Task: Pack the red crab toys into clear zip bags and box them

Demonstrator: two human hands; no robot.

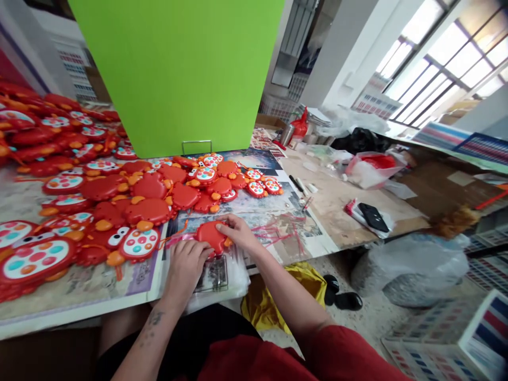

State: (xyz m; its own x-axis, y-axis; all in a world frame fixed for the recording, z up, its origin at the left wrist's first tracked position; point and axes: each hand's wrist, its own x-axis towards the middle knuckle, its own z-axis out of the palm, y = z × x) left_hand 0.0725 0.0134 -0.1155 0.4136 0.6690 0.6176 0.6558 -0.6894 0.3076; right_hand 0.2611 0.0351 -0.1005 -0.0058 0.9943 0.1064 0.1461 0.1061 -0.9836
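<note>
A red crab-shaped toy lies face down, its plain back up, over a stack of clear plastic bags at the table's front edge. My right hand grips the toy's right side, thumb on its back. At the toy's lower left, my left hand has its fingers bent over the bag film, fingertips against the toy's edge. Whether the toy is inside a bag I cannot tell. Orange legs stick out near the right fingers. To the left lies a crab toy with coloured dots, face up.
Many more crab toys cover the table's left and middle. A tall green board stands behind them. Pink strips, pens and a black phone lie to the right. Below is a yellow bag.
</note>
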